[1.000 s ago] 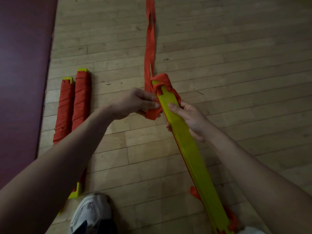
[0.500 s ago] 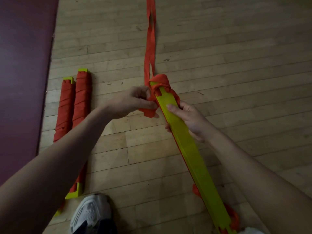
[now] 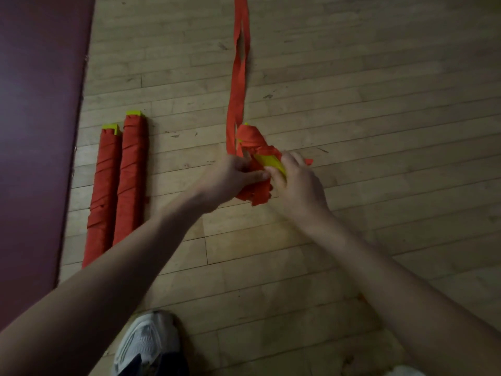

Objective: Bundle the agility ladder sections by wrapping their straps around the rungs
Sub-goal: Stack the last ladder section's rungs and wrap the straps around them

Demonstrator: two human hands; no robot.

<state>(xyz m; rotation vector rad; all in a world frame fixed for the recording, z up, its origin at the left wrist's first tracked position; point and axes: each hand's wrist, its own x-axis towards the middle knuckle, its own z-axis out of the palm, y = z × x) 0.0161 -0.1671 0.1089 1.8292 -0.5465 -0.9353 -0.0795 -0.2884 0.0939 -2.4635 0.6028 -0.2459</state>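
A yellow-green stack of ladder rungs (image 3: 268,161) is held above the wooden floor, its far end wound with red strap. Only a short yellow patch shows; my right forearm hides the rest. My left hand (image 3: 233,177) grips the red strap (image 3: 238,77) beside the rungs, fingers curled round the fabric. My right hand (image 3: 296,183) curls over the top of the rungs and the wraps. A loose fold of strap (image 3: 256,195) hangs below both hands. The free strap runs as a double band across the floor to the top edge.
Two finished bundles (image 3: 119,183), wrapped in red with yellow tips, lie side by side on the floor at left, next to a dark maroon mat (image 3: 38,131). My white shoe (image 3: 147,346) stands at the bottom centre.
My right hand moved up from under the rungs onto their top near the wrapped end. More strap is bunched between both hands, and the long yellow length has gone behind my right arm.
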